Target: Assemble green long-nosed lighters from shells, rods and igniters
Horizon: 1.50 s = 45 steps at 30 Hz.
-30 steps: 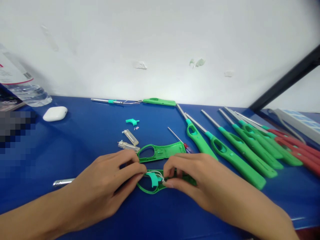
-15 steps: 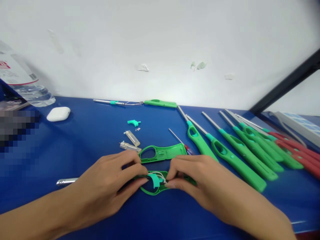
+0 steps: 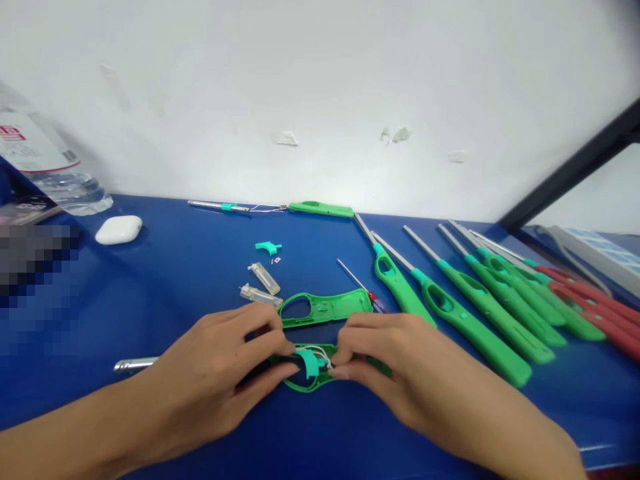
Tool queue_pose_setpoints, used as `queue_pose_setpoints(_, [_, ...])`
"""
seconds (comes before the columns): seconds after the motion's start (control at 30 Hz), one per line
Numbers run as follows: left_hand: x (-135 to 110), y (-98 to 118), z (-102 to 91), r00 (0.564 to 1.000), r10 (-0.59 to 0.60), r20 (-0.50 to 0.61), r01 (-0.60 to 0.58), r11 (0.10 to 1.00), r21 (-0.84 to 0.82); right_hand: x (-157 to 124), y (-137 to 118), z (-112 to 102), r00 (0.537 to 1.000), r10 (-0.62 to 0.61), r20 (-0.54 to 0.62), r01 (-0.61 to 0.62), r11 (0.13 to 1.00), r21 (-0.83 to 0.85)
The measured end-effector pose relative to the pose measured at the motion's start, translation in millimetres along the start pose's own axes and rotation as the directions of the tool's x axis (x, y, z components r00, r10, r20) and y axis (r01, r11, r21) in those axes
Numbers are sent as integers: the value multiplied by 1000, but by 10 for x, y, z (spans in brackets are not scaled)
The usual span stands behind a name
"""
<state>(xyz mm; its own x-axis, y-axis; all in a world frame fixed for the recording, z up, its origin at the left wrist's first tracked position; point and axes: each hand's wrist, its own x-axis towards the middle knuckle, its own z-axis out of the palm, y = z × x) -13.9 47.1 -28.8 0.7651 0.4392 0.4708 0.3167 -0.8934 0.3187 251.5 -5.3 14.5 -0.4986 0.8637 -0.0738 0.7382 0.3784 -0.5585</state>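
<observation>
An opened green lighter shell (image 3: 305, 383) with a teal trigger (image 3: 309, 363) and white wires lies on the blue table (image 3: 190, 280) near its front edge. My left hand (image 3: 220, 373) pinches the shell's left end, where a metal tube (image 3: 133, 364) sticks out. My right hand (image 3: 395, 363) pinches the shell's right part, fingertips at the wires beside the trigger. Just behind lies the other green shell half (image 3: 325, 308), hollow side up.
Two clear small parts (image 3: 260, 285), a loose teal trigger (image 3: 268, 247) and a thin screwdriver (image 3: 360, 285) lie behind. Several green and red stick lighters (image 3: 475, 313) fan out at right. A taken-apart lighter (image 3: 280, 208), white case (image 3: 119, 229) and water bottle (image 3: 55, 180) sit far back.
Both hands stay on the shell; the fingertips have shifted slightly around the trigger and wires. The view has tilted a little.
</observation>
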Motion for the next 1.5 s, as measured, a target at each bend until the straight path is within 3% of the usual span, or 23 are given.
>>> queue_pose_setpoints(0.27, [-16,-5,1,1000,-10,6,10,1000,-16,2,-7,-1,1000,22,-5,-22,1000,8])
queue_pose_setpoints(0.5, [-54,-9,-7,996,93,13,-93,995,36,6,4,8,1000,-11,-1,11,1000,24])
queue_pose_setpoints(0.83, [-38,-40,52,995,103,5,-103,992,73,2,31,52,999,1,-40,-1,1000,-9])
queue_pose_setpoints(1.1, [-109,-126,78,990,137,26,-139,984,111,-10,-36,57,995,-81,-64,75,992,-101])
queue_pose_setpoints(1.5, [-30,-42,-3,989,138,49,-145,974,173,31,-74,58,993,-66,-101,60,997,-57])
